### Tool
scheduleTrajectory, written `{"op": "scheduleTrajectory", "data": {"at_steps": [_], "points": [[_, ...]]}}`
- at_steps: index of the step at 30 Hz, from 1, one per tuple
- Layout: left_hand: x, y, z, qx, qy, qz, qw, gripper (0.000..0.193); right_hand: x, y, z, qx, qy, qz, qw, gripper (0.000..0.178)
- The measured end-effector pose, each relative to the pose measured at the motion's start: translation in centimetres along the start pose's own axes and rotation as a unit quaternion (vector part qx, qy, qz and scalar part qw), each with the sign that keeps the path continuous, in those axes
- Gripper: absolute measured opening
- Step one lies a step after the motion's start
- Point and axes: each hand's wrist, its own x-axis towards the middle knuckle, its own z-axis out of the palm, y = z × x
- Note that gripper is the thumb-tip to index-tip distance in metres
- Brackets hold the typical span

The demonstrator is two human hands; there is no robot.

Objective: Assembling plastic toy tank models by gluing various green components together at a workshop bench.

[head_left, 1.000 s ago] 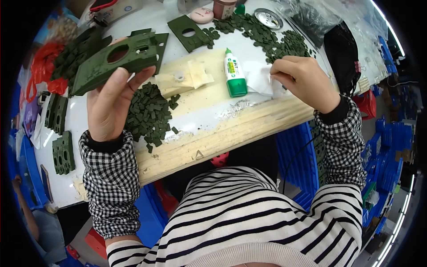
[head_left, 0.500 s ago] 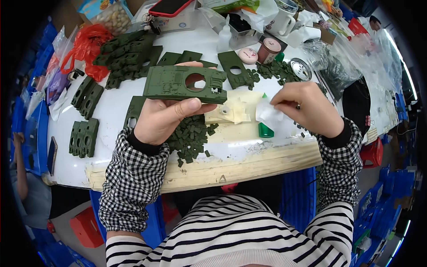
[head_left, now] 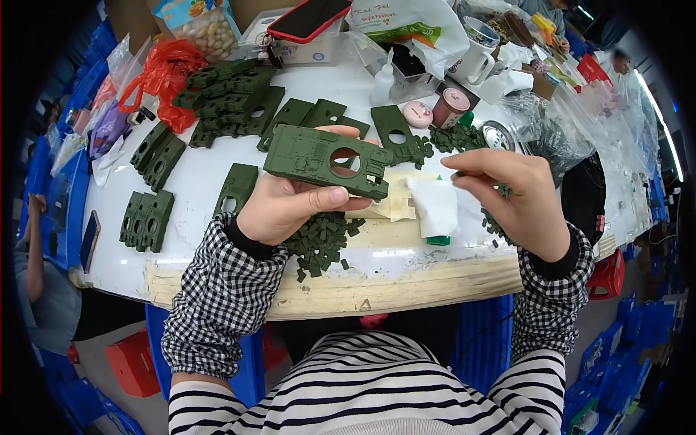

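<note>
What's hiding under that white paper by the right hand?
A shiny green end pokes out below the white paper, and a tiny green tip above it. What's between is covered up.

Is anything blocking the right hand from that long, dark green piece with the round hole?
Nothing visible stands between the right hand and the dark green piece; the thin white sheet is lower in view.

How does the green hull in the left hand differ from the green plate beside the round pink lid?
Pose: the green hull is held up in the left hand; the green plate lies on the white table.
Surface: the green hull has raised detail; the green plate looks smooth.
Shared: both are dark green, with a round hole through them.
</note>
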Motion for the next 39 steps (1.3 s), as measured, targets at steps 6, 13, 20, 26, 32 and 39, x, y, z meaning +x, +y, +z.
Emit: {"op": "scheduleTrajectory", "data": {"at_steps": [6, 13, 20, 26, 32, 39], "points": [[0.1, -0.1, 0.3, -0.023, 0.011, -0.001, 1.000, 0.074, 2.8, -0.9, 1.7, 0.108, 0.015, -0.025, 0.994, 0.010], [0.0, 0.0, 0.6, -0.071, 0.023, -0.019, 0.997, 0.077, 3.8, -1.2, 3.5, 0.313, -0.002, 0.093, 0.945, 0.009], [-0.2, 0.2, 1.0, -0.086, 0.042, -0.010, 0.995, 0.076, 3.2, -0.6, 4.1, 0.357, 0.014, 0.124, 0.926, 0.011], [0.0, 0.0, 1.1, -0.073, 0.046, -0.004, 0.996, 0.074, 2.4, -0.3, 3.8, 0.401, 0.005, 0.173, 0.900, 0.017], [-0.1, -0.5, 1.3, -0.055, 0.047, 0.004, 0.997, 0.074, 2.2, -0.5, 3.6, 0.407, -0.031, 0.192, 0.892, 0.011], [-0.1, -0.5, 1.9, -0.036, 0.055, 0.006, 0.998, 0.073, 1.7, -0.1, 4.2, 0.328, -0.003, 0.107, 0.939, 0.009]]}}
